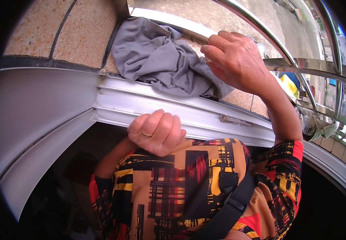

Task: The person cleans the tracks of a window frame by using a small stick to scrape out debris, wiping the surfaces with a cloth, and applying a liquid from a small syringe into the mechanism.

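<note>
- On the far left, the tiled wall (61, 32) is running up beside the window opening, its speckled tan tiles divided by dark joints.
- Below it, the white window frame (149, 102) is stretching from left to right across the scene, with grooved rails along its length.
- My left hand (156, 132) is resting on the near edge of that frame, roughly in the middle; its grip is curled into a loose fist with a ring on one finger, and I cannot tell whether anything is held inside it.
- Just beyond the frame, the grey cloth (161, 60) is lying bunched on the tiled sill, its left part crumpled against the wall corner and its right end running under my other hand.
- My right hand (235, 60) is pressing down on the right end of the cloth, fingers bent and closed over the fabric, so the grip is holding the cloth against the sill.
- A small metal latch (233, 119) is sitting on the frame, near and below my right hand.
- On the far right, the curved steel railing (297, 64) is arching outside the window.
</note>
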`<action>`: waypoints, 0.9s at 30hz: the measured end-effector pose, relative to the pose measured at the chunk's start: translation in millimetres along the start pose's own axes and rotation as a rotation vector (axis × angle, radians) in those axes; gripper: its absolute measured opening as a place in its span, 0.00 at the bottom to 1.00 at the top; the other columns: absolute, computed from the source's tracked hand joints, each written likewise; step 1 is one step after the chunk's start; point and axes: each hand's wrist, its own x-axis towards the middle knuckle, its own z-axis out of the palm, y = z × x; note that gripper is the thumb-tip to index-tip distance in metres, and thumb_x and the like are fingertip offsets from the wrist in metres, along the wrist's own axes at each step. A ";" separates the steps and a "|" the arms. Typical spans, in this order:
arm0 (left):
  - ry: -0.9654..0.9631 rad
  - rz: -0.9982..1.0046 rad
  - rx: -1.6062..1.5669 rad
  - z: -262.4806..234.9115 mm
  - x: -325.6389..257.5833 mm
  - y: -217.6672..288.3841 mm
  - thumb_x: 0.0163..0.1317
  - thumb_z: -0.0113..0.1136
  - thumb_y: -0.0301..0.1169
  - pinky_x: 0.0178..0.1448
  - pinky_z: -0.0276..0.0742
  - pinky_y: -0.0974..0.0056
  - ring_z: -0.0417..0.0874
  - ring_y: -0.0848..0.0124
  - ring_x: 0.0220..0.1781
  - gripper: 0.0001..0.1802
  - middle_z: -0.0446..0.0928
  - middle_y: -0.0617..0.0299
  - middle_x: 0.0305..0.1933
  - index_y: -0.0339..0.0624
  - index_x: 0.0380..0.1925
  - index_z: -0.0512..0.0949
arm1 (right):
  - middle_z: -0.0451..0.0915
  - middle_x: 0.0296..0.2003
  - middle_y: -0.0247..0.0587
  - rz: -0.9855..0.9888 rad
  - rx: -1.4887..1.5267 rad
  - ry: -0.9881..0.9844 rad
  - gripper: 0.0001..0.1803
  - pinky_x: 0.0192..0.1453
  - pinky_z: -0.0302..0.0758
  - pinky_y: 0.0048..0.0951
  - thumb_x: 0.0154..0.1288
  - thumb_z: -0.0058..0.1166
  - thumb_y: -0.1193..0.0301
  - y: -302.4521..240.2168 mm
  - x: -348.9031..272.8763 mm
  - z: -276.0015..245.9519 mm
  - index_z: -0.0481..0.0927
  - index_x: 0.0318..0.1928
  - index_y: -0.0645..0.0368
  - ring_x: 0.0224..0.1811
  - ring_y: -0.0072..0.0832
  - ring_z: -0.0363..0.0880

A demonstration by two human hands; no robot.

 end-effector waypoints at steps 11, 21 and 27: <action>-0.071 0.031 -0.005 1.8 -3.9 -4.5 0.64 0.51 0.32 0.40 0.72 0.63 0.82 0.65 0.33 0.11 0.80 0.60 0.30 0.38 0.34 0.81 | 0.84 0.43 0.43 1.062 1.202 0.370 0.20 0.49 0.83 0.22 0.59 0.62 0.84 8.9 -175.6 -16.8 0.80 0.54 0.68 0.44 0.24 0.85; -0.095 0.083 -0.027 7.2 -11.1 -11.7 0.70 0.49 0.34 0.42 0.72 0.63 0.81 0.65 0.38 0.14 0.81 0.60 0.32 0.39 0.36 0.81 | 0.86 0.40 0.47 1.539 0.866 0.767 0.20 0.38 0.82 0.23 0.59 0.63 0.79 -17.4 -304.1 -16.0 0.79 0.52 0.73 0.37 0.26 0.85; -0.077 0.075 -0.021 8.2 -12.1 -10.2 0.70 0.48 0.34 0.42 0.72 0.63 0.81 0.64 0.37 0.14 0.81 0.60 0.32 0.38 0.36 0.81 | 0.86 0.35 0.38 1.619 0.795 0.515 0.17 0.31 0.74 0.20 0.58 0.66 0.74 -25.0 -310.4 -25.9 0.84 0.47 0.67 0.30 0.19 0.79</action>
